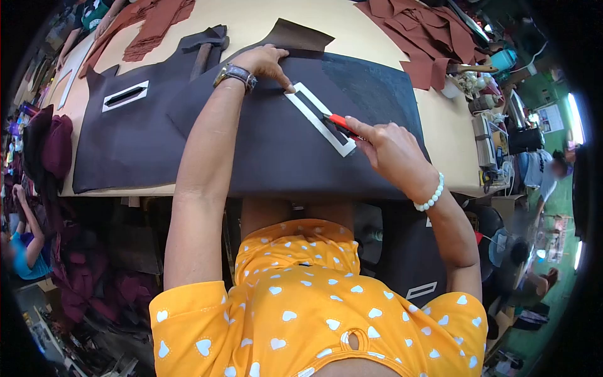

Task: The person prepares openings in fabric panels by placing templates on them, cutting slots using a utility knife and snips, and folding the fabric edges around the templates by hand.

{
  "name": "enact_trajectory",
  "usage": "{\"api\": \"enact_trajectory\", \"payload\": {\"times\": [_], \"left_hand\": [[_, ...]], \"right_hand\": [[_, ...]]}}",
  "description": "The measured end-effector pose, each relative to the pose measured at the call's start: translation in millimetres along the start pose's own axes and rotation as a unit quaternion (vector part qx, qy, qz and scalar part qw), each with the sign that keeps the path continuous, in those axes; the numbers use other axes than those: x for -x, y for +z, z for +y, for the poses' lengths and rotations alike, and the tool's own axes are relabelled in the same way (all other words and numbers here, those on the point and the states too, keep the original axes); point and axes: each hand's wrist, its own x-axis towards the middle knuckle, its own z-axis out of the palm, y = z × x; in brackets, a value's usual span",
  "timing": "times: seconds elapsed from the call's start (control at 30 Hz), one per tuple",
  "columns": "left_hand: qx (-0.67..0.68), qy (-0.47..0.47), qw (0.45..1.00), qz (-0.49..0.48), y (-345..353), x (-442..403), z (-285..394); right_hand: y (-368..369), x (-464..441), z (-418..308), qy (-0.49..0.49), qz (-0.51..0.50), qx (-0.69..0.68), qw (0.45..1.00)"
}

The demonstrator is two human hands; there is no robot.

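Observation:
On the dark leather sheet point(276, 144) lies a white rectangular frame point(319, 120), slanting down to the right. My left hand point(267, 66) rests on the leather with its fingers apart, the thumb touching the frame's upper left end. A red cutter point(342, 124) is gripped in my right hand point(396, 151), its tip inside the frame's slot. The leather under the slot shows dark; any cut there is too small to tell. Further left, another white frame point(125, 96) with a black strip in its opening lies on dark leather.
A hammer point(201, 60) lies on the leather at upper left. Brown leather pieces point(418, 31) are piled at back right, more point(154, 28) at back left. Tools and boxes point(487, 135) crowd the table's right edge. Other people are at the far left and right.

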Motion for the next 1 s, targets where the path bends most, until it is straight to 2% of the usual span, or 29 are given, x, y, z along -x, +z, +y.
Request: {"api": "enact_trajectory", "payload": {"times": [0.27,0.37,0.47,0.5,0.53,0.57,0.63,0.67,0.7,0.73,0.77,0.8,0.87,0.9,0.97,1.0], "left_hand": [[0.008,0.017,1.000,-0.003,1.7,-5.3,-5.2],[-0.015,0.014,1.000,0.013,6.5,-8.3,-7.5],[0.003,0.050,0.998,0.046,9.4,-3.4,-10.9],[0.014,0.062,0.996,0.061,14.1,-2.4,-16.0],[0.000,0.088,0.989,0.119,20.7,2.3,-20.3],[-0.008,0.067,0.983,0.171,28.0,10.1,-26.5],[-0.021,0.029,0.960,0.276,41.1,38.4,-35.7],[-0.005,-0.017,0.952,0.306,47.8,51.8,-45.7],[0.011,-0.064,0.940,0.334,55.0,66.0,-55.2],[-0.012,-0.112,0.931,0.347,62.4,81.3,-61.2],[-0.035,-0.159,0.919,0.359,69.8,93.6,-62.8],[-0.050,-0.156,0.919,0.358,76.4,101.1,-60.3],[-0.079,-0.153,0.917,0.360,87.1,110.9,-57.8],[-0.125,-0.112,0.901,0.399,98.7,109.1,-59.9],[-0.054,-0.141,0.923,0.354,94.7,109.6,-54.4],[-0.047,-0.135,0.916,0.374,93.2,108.1,-59.2]], "right_hand": [[-0.3,37.4,-3.6,0.029,-0.001,0.024,0.999],[-0.2,49.6,1.5,0.015,0.001,0.053,0.998],[0.4,51.7,0.2,0.014,0.023,0.039,0.999],[4.8,52.1,4.6,0.005,0.036,-0.015,0.999],[11.1,51.7,14.2,-0.003,0.051,-0.069,0.996],[12.4,51.3,24.5,-0.011,0.066,-0.122,0.990],[1.4,48.0,47.1,0.056,-0.016,-0.279,0.959],[-9.5,47.5,52.5,0.174,-0.059,-0.362,0.914],[-6.0,47.1,64.0,0.170,0.027,-0.416,0.893],[-12.4,41.8,73.2,0.216,0.040,-0.405,0.888],[-4.1,35.0,96.9,0.194,0.099,-0.301,0.929],[11.7,25.9,120.0,0.168,0.156,-0.192,0.954],[30.0,3.5,137.5,0.213,0.190,-0.146,0.947],[39.1,-5.9,143.3,0.232,0.207,-0.123,0.943],[65.0,-21.5,156.3,0.245,0.238,-0.097,0.935],[67.0,-27.3,154.6,0.252,0.255,-0.084,0.930]]}}
